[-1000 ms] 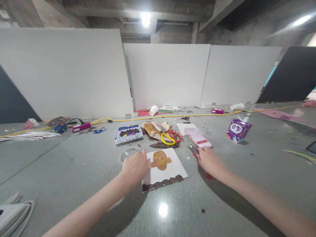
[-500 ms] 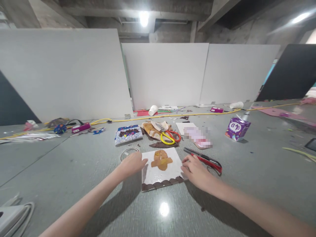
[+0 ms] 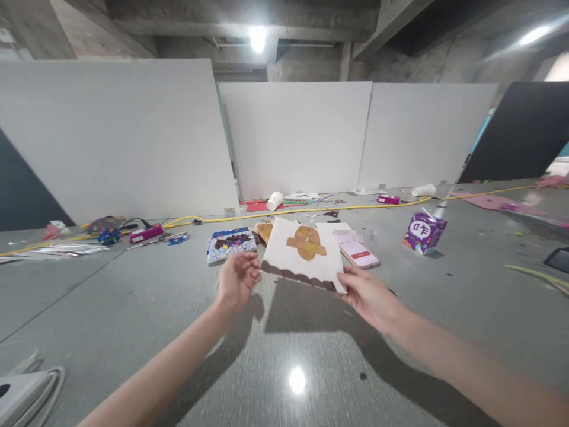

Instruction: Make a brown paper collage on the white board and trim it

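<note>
From my station I had white panels (image 3: 296, 142) standing at twelve o'clock, beyond a wide grey surface (image 3: 133, 332) that ran down to six. At the clock's centre a white board (image 3: 288, 261) was held tilted, its shadow falling apart from it, so I took it to be lifted. I judged the picture on it part-made at least: brown pieces (image 3: 306, 243) lay in the middle and a dark scalloped strip (image 3: 297, 276) ran along the near edge, while the rest of the face was bare. Whether more belonged there, I couldn't tell.

The right hand (image 3: 364, 292) reached in from four o'clock, grasping the board's near right corner, thumb on top, fingers underneath. The left hand (image 3: 237, 281) hung at eight, palm inward, fingers loosely curled around nothing I could see; whether their tips touched the board was unclear. A mosaic board (image 3: 231, 244) lay at nine, a purple carton (image 3: 424, 233) stood at three and, nearer in, a phone (image 3: 359, 254) lay flat.
</note>
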`<state>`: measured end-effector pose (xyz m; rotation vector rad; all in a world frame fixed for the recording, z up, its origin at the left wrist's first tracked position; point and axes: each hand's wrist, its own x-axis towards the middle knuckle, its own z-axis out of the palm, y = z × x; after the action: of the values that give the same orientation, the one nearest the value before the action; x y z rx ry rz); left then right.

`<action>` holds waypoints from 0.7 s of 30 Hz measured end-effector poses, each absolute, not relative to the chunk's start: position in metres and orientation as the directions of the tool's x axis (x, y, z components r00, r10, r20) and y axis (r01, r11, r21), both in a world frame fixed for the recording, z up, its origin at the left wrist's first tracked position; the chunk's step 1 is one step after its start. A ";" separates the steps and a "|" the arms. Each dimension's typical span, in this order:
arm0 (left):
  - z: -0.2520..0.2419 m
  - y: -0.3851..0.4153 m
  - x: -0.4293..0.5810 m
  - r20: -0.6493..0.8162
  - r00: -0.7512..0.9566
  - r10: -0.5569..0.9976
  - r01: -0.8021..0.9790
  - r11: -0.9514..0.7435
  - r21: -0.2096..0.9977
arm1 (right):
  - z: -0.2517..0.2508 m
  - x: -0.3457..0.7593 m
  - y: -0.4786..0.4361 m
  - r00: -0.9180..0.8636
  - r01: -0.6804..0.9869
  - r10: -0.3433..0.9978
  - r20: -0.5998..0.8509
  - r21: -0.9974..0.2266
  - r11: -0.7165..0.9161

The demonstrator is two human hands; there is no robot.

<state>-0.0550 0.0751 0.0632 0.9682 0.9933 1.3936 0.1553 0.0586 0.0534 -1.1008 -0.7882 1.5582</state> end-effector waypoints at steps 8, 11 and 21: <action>0.010 0.028 -0.005 -0.103 0.242 0.965 -0.338 0.183 0.923 | 0.033 0.155 0.068 -0.260 -0.081 0.934 -0.245 -0.958 -0.274; 0.004 0.029 -0.004 -0.128 0.001 0.992 -0.362 0.119 0.925 | 0.033 0.149 0.082 -0.349 0.399 0.919 -0.181 -0.917 -0.029; -0.001 0.037 -0.007 -0.112 -0.163 0.980 -0.397 0.039 0.917 | 0.040 0.107 0.210 -0.174 0.901 0.985 0.012 -0.401 0.164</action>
<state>-0.0074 0.0371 -0.0006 0.7590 1.0663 1.4458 0.1066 0.2098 0.0405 -1.8185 -2.1727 0.4436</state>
